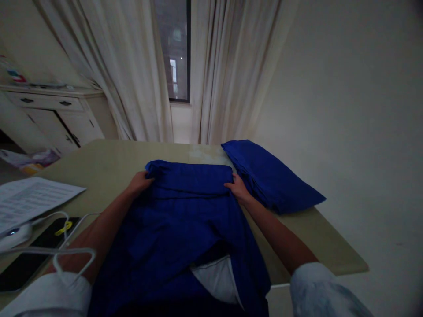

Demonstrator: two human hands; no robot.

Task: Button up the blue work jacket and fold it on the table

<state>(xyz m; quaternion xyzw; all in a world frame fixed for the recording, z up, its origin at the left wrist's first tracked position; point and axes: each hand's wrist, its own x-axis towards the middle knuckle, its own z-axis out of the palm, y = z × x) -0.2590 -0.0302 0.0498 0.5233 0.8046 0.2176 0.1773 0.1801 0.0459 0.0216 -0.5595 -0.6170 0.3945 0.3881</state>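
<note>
A blue cloth (185, 220) lies spread over the table (109, 163) and hangs toward me, its far end folded into a band. My left hand (140, 181) grips the left end of that folded band, fingers closed on the fabric. My right hand (237, 188) holds the right end the same way. A stack of folded blue cloths (271, 178) sits just right of my right hand, close to touching it.
A printed paper sheet (29, 198), a dark phone (36, 253) and white cables (66, 253) lie at the table's left. Curtains (132, 70) and a window (176, 48) are behind the table, a white cabinet (56, 110) at the far left, a bare wall on the right.
</note>
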